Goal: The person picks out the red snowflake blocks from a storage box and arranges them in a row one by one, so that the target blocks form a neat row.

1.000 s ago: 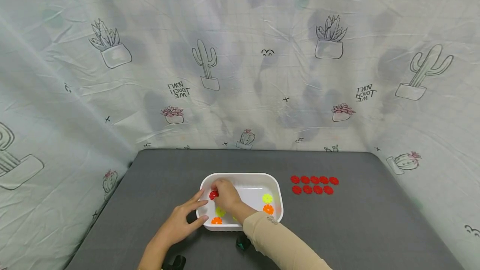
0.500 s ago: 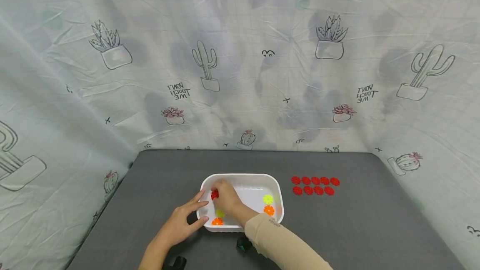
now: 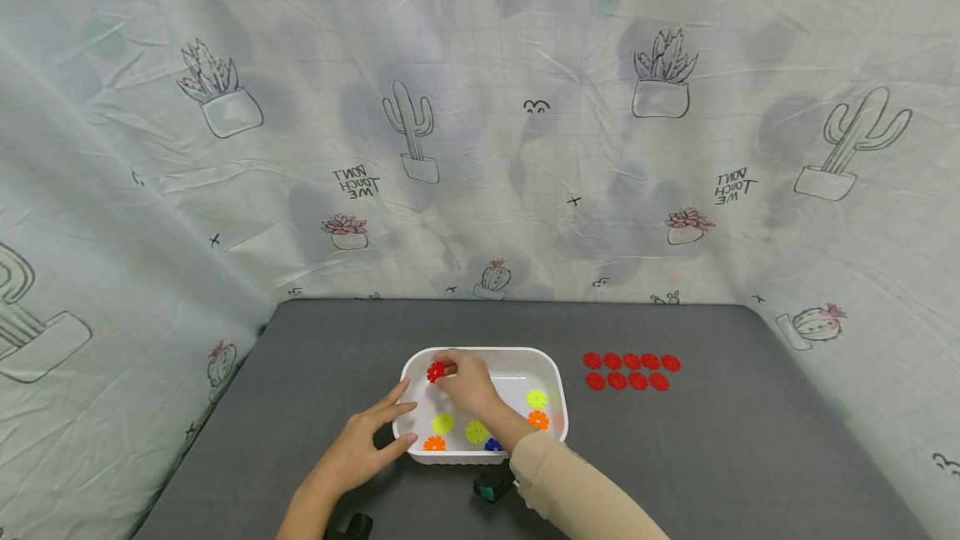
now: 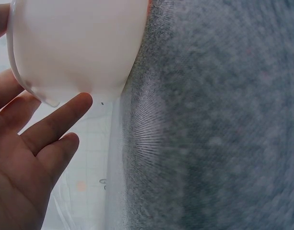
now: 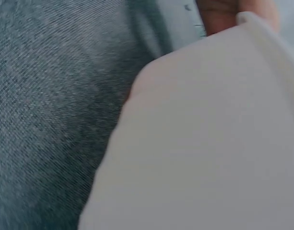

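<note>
A white tray (image 3: pixel 517 351) stands on the grey table in the head view. My left hand (image 3: pixel 363 440) lies at its left end, fingers spread over the rim. In the left wrist view, the ring and little fingers extend below the rim along the tray's outer wall (image 4: pixel 84 48). My right hand (image 3: pixel 468 386) pinches a red notched plastic disc (image 3: pixel 435 372) above the tray's far left corner. Inside the tray lie yellow discs (image 3: pixel 476 432), orange discs (image 3: pixel 538 420) and a blue disc (image 3: pixel 492 444). The tray wall (image 5: pixel 199 134) fills most of the right wrist view.
Right of the tray, several red discs (image 3: pixel 632 361) lie on the table in two rows. A dark wrist device (image 3: pixel 491 486) is under the right forearm, another (image 3: pixel 356 526) beside the left one. Behind the table hangs a cactus-print curtain (image 3: pixel 480 148).
My right hand has lifted a little away from the tray's left side, the red disc pinched in its fingertips. More yellow discs and the blue one now show. The left hand stays in place.
</note>
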A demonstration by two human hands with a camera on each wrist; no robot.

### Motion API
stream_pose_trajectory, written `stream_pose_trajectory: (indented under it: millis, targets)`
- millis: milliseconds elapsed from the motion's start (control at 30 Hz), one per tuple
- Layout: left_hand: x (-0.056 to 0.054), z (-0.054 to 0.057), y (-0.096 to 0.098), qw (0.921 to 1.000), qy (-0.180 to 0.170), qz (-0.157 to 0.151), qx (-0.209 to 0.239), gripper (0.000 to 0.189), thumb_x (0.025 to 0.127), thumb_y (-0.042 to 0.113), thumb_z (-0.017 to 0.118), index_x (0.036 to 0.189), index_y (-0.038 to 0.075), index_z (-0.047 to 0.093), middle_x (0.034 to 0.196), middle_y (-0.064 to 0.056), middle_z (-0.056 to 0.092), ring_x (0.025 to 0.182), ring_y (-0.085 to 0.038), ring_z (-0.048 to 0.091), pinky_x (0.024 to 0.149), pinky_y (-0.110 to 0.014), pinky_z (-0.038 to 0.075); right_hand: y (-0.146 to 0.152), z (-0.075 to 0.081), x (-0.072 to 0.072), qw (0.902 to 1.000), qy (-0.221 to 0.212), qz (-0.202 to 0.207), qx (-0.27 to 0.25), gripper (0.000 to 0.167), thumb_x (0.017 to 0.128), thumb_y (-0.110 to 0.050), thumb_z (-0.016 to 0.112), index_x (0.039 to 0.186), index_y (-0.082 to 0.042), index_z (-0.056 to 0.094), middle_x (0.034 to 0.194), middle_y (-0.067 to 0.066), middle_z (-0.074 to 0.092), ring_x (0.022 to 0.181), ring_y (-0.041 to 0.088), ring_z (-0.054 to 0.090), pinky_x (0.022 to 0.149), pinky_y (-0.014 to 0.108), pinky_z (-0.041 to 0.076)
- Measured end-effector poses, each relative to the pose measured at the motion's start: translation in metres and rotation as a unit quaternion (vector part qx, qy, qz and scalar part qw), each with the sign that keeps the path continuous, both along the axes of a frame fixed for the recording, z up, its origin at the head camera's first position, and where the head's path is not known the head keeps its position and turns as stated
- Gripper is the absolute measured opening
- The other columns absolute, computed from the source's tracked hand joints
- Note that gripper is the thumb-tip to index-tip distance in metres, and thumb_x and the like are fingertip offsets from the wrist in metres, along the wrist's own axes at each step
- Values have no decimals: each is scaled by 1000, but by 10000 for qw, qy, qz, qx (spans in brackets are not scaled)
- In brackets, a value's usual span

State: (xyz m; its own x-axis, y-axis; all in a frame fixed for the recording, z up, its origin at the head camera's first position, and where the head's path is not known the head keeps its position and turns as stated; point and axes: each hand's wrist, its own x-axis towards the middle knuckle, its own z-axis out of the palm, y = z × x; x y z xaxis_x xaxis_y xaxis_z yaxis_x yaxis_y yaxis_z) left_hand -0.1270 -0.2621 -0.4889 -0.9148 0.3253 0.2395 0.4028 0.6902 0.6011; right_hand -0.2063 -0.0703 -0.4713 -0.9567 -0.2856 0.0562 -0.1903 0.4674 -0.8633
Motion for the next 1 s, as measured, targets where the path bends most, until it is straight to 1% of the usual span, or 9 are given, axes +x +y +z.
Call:
stream_pose_trajectory:
  millis: [133,267,367,533,600,767,900,1000]
  targets:
    - [1,2,0,10000,-30,16,24,43,84,31,70,123,13,65,148,-2,42,129,-23,48,98,-51,45,12,8,2,9996,-12,-77,-271,32,83,1,66,115,-5,65,107,11,66,97,25,63,78,30,57]
    - [2,3,0,9999,-131,49,56,44,84,32,70,123,13,65,148,-2,41,130,-22,47,99,-51,44,27,17,4,9980,-155,-236,-564,31,85,0,65,115,-7,65,109,10,66,100,26,61,82,33,56]
    - [2,2,0,9998,-186,67,14,44,85,34,69,124,14,64,149,-1,41,131,-22,46,100,-51,43,41,20,5,9958,-197,-306,-837,32,85,1,65,116,-7,65,112,10,66,101,24,60,84,33,56]
    - [3,2,-1,9998,-202,72,20,46,85,36,69,124,13,64,149,1,40,131,-22,45,101,-51,42,69,25,9,9897,-153,-370,-1377,33,85,2,65,117,-4,64,113,11,65,99,23,61,83,29,55]
    - [2,2,-1,9999,-128,67,-16,45,86,37,68,124,13,64,149,0,40,131,-23,46,100,-51,43,81,27,11,9866,-150,-448,-1560,32,85,1,65,117,-4,64,111,11,66,97,21,61,81,26,55]
    - [1,1,0,10000,7,28,-45,44,86,35,69,123,12,65,148,-2,42,129,-25,47,98,-51,44,114,29,17,9771,-153,-828,-1955,33,85,0,66,118,-4,64,112,12,66,95,17,60,79,17,52]
    - [2,1,0,10000,-64,12,4,45,86,36,68,124,13,64,149,0,40,130,-24,46,99,-50,44,141,27,21,9696,-94,-1208,-2128,35,85,1,66,120,-1,62,117,18,63,93,11,59,77,14,51]
    - [3,0,-1,9999,-105,40,3,46,85,37,68,124,13,64,150,1,39,131,-23,45,100,-50,44,161,21,23,9645,-26,-1451,-2208,38,84,-1,68,121,2,60,117,18,61,90,5,59,75,13,51]
